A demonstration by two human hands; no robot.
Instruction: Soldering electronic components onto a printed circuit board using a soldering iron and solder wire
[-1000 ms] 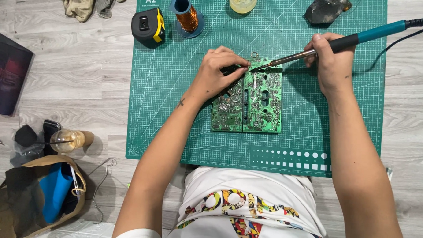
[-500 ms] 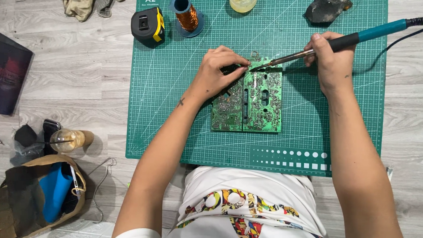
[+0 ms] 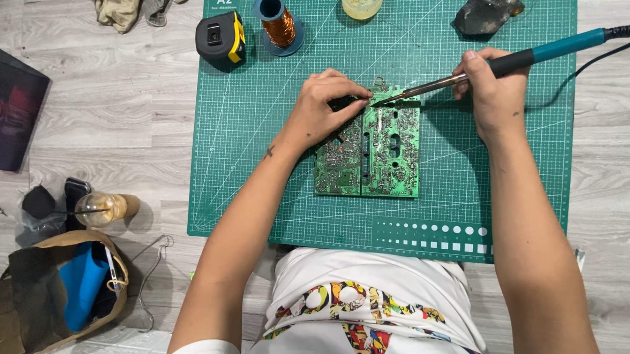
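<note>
Two hands over green circuit board [image 3: 378,155]: left hand [image 3: 324,111] pinching something small, perhaps solder; right hand [image 3: 496,92] gripping soldering iron [image 3: 514,62], tip at board's top edge.

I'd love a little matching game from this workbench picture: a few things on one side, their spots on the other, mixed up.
Things:
1. soldering iron
2. circuit board
3. copper wire spool
4. tape measure

Places:
a. far left corner of the green mat
b. in the right hand
c. mat's far edge, beside the tape measure
d. under the left hand

Pairs: 1-b, 2-d, 3-c, 4-a
</note>
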